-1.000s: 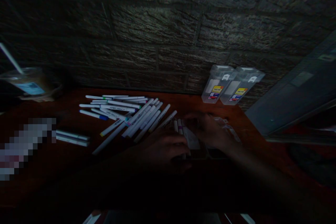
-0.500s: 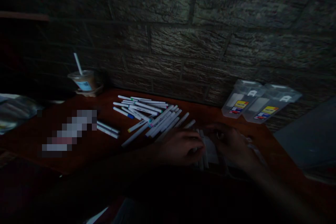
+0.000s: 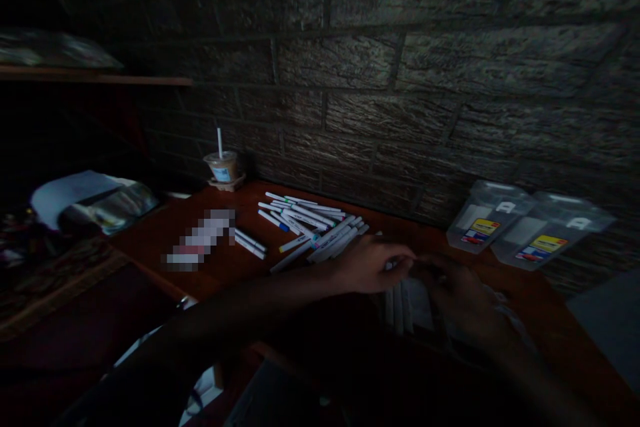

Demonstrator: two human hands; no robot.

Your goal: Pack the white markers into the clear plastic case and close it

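Note:
My left hand (image 3: 373, 265) reaches over the table with its thumb and fingers curled into a pinch; whatever is between them is too dark to make out. Its fingertips meet those of my right hand (image 3: 453, 287), which is also curled and lies in deep shadow. Below the hands several white markers (image 3: 399, 310) lie side by side, next to a pale flat surface (image 3: 419, 303). Clear plastic (image 3: 510, 313) shows beyond my right hand. Left of the hands is a loose pile of white markers (image 3: 305, 217) with coloured ends.
Two clear plastic containers (image 3: 485, 217) with yellow labels stand by the brick wall (image 3: 350, 107). A lidded cup with a straw (image 3: 221, 167) sits at the back. Two markers (image 3: 250, 243) lie beside a blurred-out item (image 3: 200, 240) on the wooden table (image 3: 150, 250).
The view has swung left, so the table things appear farther right. My left hand has lifted off the row of markers, and its fingertips have come to my right hand's.

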